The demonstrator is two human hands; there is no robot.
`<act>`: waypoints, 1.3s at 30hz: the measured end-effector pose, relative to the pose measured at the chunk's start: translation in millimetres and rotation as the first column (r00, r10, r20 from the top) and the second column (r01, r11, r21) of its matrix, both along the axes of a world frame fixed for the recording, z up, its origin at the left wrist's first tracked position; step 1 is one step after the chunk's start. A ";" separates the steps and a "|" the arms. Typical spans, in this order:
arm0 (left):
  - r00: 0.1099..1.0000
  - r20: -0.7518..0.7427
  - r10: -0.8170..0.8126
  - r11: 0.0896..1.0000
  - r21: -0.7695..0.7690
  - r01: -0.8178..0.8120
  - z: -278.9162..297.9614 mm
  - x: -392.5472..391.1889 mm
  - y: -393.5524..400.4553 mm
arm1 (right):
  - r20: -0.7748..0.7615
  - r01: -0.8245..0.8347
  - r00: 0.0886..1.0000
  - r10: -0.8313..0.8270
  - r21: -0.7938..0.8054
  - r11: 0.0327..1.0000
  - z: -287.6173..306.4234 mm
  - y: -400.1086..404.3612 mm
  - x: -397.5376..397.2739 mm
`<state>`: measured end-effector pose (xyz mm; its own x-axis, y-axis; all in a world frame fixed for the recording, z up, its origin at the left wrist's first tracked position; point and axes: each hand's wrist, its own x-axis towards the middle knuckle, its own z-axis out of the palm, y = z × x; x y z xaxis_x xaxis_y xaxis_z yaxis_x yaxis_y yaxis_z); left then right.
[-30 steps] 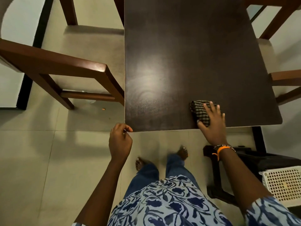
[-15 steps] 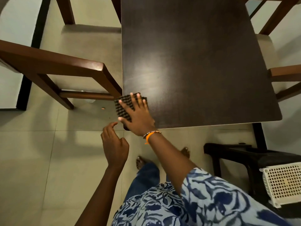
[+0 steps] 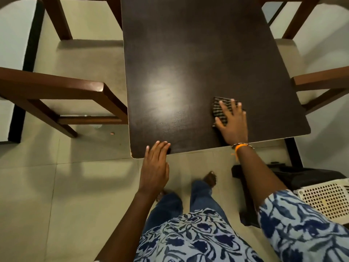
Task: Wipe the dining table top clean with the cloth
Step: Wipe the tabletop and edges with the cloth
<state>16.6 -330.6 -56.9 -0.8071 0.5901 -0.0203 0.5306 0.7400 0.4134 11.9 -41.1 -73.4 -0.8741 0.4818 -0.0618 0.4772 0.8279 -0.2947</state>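
Dark brown, near-black rectangular wooden dining table top below me, glossy, with a light glare patch left of centre and a pale chipped edge along its left side. Floor is pale beige tile; a small orange crumb lies on it by the left chair. Brown wooden chair with a beige seat sits tucked just beside the table's left edge, another brown wooden chair on the right. White perforated plastic basket rests on a black plastic stool at lower right, near my right arm. No writing or brand legible anywhere. My right hand lies flat, fingers spread wide, pressing down on the folded dark checked cloth, not gripping around it. Cloth sits on the table's near-right area, a little in from the near edge, well apart from the right edge. Its long axis runs roughly away from me, tilted slightly left at the near end; its far end pokes out past my fingertips. Orange thread band with beads on my right wrist. My left hand is open and loose, fingers together, fingertips resting on the table's near edge close to the near-left corner, holding nothing.
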 end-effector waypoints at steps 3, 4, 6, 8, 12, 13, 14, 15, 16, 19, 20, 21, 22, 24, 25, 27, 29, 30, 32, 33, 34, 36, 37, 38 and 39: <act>0.999 -0.012 0.035 0.999 0.015 -0.035 -2.7 3.2 2.0 | 0.008 0.224 0.975 -0.224 0.000 0.975 2.8 14.4 4.2; 0.998 -0.016 0.055 0.998 0.016 -0.055 -4.4 3.3 1.0 | 0.012 0.266 0.964 -0.266 0.007 0.964 4.0 6.3 1.4; 0.994 -0.015 0.107 0.994 0.016 -0.106 -7.4 2.5 -0.7 | 0.017 0.227 0.974 -0.227 0.010 0.974 3.3 -26.2 -6.3; 0.987 0.017 0.160 0.987 0.024 -0.161 -9.4 1.3 -3.0 | 0.009 0.062 0.998 -0.062 -0.021 0.998 1.1 -77.8 -13.1; 0.970 0.062 0.236 0.968 0.070 -0.240 -10.6 0.4 -4.8 | -0.020 -0.360 0.933 0.360 -0.100 0.928 0.0 -165.9 -20.8; 0.964 0.063 0.259 0.962 0.068 -0.263 -10.4 1.5 -4.1 | -0.016 -0.434 0.900 0.435 -0.107 0.895 -0.5 -170.3 -21.4; 0.958 0.062 0.278 0.958 0.059 -0.282 -10.2 3.2 -2.8 | -0.019 -0.487 0.873 0.488 -0.100 0.868 -1.8 -166.4 -21.8; 0.957 0.057 0.284 0.957 0.040 -0.286 -10.5 5.3 0.2 | -0.024 -0.525 0.851 0.525 -0.082 0.847 -3.0 -156.4 -21.7; 0.960 0.050 0.276 0.961 0.014 -0.276 -10.6 8.1 4.7 | -0.024 -0.548 0.836 0.548 -0.061 0.834 -4.5 -143.2 -21.0; 0.980 0.042 0.194 0.981 -0.037 -0.193 -8.4 14.1 29.4 | -0.039 -0.496 0.868 0.494 -0.047 0.867 -6.3 -88.8 -21.3; 0.988 0.040 0.149 0.988 -0.042 -0.147 -6.1 15.6 41.5 | -0.039 -0.446 0.895 0.445 -0.047 0.894 -4.6 -64.4 -20.4; 0.994 0.036 0.099 0.994 -0.047 -0.097 -3.6 16.9 54.2 | -0.025 -0.393 0.920 0.392 -0.045 0.919 -3.0 -37.4 -18.0; 0.998 0.033 0.050 0.997 -0.054 -0.048 -1.2 18.2 65.4 | -0.002 -0.339 0.941 0.339 -0.041 0.940 -1.1 -10.5 -14.1; 0.999 0.033 -0.030 0.997 -0.071 0.032 2.9 20.7 89.6 | 0.023 -0.208 0.978 0.209 -0.040 0.977 2.9 47.4 0.3; 0.998 0.031 -0.056 0.995 -0.081 0.058 3.5 21.7 100.8 | 0.023 -0.134 0.991 0.135 -0.039 0.990 4.2 75.2 9.9; 0.996 0.025 -0.085 0.992 -0.094 0.087 3.2 23.1 119.4 | 0.027 0.007 1.000 -0.006 -0.034 0.999 5.9 124.5 30.6; 0.995 0.022 -0.100 0.990 -0.099 0.102 2.3 23.6 134.7 | 0.043 0.132 0.990 -0.131 -0.025 0.991 6.7 164.8 51.9; 0.995 0.021 -0.102 0.989 -0.102 0.104 2.2 23.8 140.5 | 0.041 0.185 0.982 -0.184 -0.018 0.983 7.4 179.6 61.4; 0.996 0.031 -0.088 0.990 -0.104 0.091 0.7 24.2 147.1 | 0.025 0.281 0.960 -0.280 -0.025 0.960 7.5 192.3 73.7; 0.997 0.040 -0.071 0.992 -0.100 0.075 -0.2 24.7 148.9 | 0.019 0.333 0.943 -0.332 -0.033 0.942 7.3 189.9 75.6; 0.997 0.050 -0.054 0.994 -0.094 0.058 -1.2 25.7 149.6 | 0.013 0.380 0.925 -0.380 -0.035 0.924 7.0 182.3 75.0; 0.997 0.065 -0.037 0.996 -0.084 0.043 -1.9 28.1 149.7 | -0.001 0.403 0.915 -0.403 -0.019 0.915 6.7 153.8 68.1; 0.997 0.075 -0.031 0.997 -0.072 0.037 -2.1 28.8 149.0 | -0.007 0.362 0.932 -0.363 -0.016 0.932 5.5 134.3 62.2; 0.996 0.092 -0.018 0.998 -0.052 0.023 -1.8 29.3 148.5 | -0.016 0.299 0.954 -0.299 -0.020 0.954 4.5 111.7 55.6; 0.994 0.111 0.003 1.000 -0.025 0.000 -1.6 29.3 148.3 | -0.025 0.221 0.975 -0.221 -0.028 0.975 3.4 87.5 48.6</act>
<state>45.9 -182.4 -58.4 -0.7998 0.5872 -0.1247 0.4815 0.7515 0.4510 60.5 46.4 -70.0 -0.7477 0.6619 -0.0532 0.6387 0.6951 -0.3299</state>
